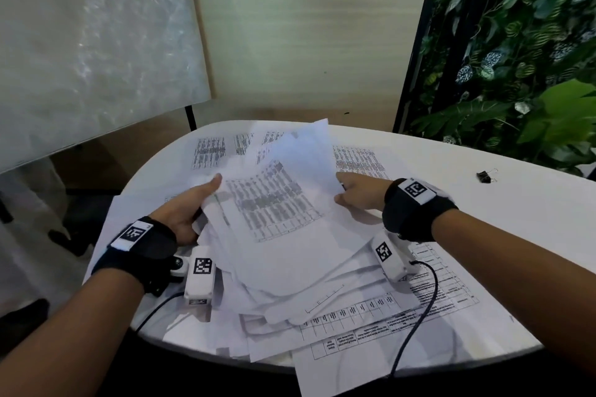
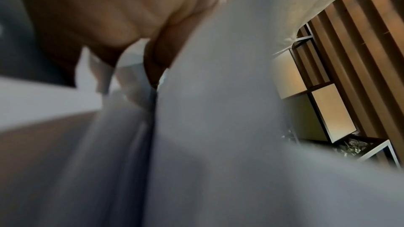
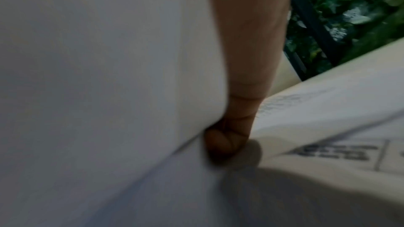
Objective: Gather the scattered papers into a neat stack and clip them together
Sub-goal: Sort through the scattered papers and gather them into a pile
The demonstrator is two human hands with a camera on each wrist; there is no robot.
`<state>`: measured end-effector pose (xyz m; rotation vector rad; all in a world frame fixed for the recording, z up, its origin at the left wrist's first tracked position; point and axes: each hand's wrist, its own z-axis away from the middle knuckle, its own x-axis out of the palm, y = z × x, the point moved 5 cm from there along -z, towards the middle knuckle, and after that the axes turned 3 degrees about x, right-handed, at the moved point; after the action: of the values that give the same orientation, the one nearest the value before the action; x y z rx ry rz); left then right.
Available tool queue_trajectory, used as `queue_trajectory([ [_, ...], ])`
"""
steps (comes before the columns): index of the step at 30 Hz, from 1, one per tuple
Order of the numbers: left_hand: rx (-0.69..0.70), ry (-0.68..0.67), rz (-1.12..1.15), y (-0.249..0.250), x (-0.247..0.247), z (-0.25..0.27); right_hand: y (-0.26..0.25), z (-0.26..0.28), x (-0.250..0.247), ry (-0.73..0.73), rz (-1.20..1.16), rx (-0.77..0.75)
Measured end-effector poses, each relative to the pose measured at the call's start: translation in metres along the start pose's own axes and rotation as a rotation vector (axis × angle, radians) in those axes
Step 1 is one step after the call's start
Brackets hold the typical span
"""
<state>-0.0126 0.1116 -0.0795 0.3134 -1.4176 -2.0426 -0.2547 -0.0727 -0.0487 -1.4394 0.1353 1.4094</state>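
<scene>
A loose bundle of printed papers is held tilted above the white table in the head view. My left hand grips its left edge, thumb on top and fingers under. My right hand holds the right edge, fingers mostly hidden behind the sheets. More papers lie scattered underneath and at the far side. A black binder clip lies apart on the table to the right. The left wrist view shows fingers pressed on blurred paper. The right wrist view shows a finger against a sheet.
The table's near edge curves round, with some sheets hanging over it. Cables from the wrist cameras trail across the papers. A covered board stands at the back left and green foliage at the right.
</scene>
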Motion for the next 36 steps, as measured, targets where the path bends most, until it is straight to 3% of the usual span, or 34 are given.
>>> queue_trajectory([
  [3, -0.011, -0.012, 0.06, 0.001, 0.002, 0.001, 0.01, 0.004, -0.01, 0.133, -0.246, 0.034],
  [5, -0.006, -0.043, 0.016, 0.003, 0.005, 0.006, 0.013, -0.001, -0.01, 0.142, -0.134, 0.018],
  [9, -0.049, -0.1, -0.183, -0.002, 0.01, 0.014, 0.009, -0.009, 0.002, -0.038, -0.003, -0.042],
  [12, -0.044, -0.056, -0.219, -0.004, 0.01, 0.014, 0.019, -0.013, -0.019, 0.065, -0.063, 0.028],
  [15, -0.04, -0.053, -0.203, -0.005, 0.01, 0.011, 0.059, -0.019, -0.062, 0.299, 0.291, 0.237],
  [17, -0.039, -0.056, -0.186, -0.006, 0.004, 0.003, 0.082, -0.011, -0.072, 0.267, 0.501, 0.395],
  [19, -0.049, -0.046, -0.18, -0.008, 0.002, 0.001, 0.096, -0.009, -0.072, 0.179, 0.534, 0.419],
  [25, -0.052, -0.088, -0.152, -0.007, 0.006, 0.002, 0.126, -0.011, -0.097, 0.227, 0.272, 0.494],
  [28, -0.033, -0.137, -0.131, -0.006, 0.007, 0.005, 0.126, -0.011, -0.11, 0.379, 0.097, 0.438],
  [31, -0.062, -0.18, -0.141, -0.01, 0.002, 0.0, 0.117, -0.016, -0.125, 0.638, -0.323, 0.293],
  [33, -0.065, -0.125, -0.157, -0.01, 0.001, 0.002, 0.101, -0.011, -0.127, 0.754, -0.725, 0.156],
  [36, -0.057, -0.033, -0.135, -0.007, 0.004, 0.006, 0.068, -0.004, -0.115, 0.727, -1.064, 0.038],
])
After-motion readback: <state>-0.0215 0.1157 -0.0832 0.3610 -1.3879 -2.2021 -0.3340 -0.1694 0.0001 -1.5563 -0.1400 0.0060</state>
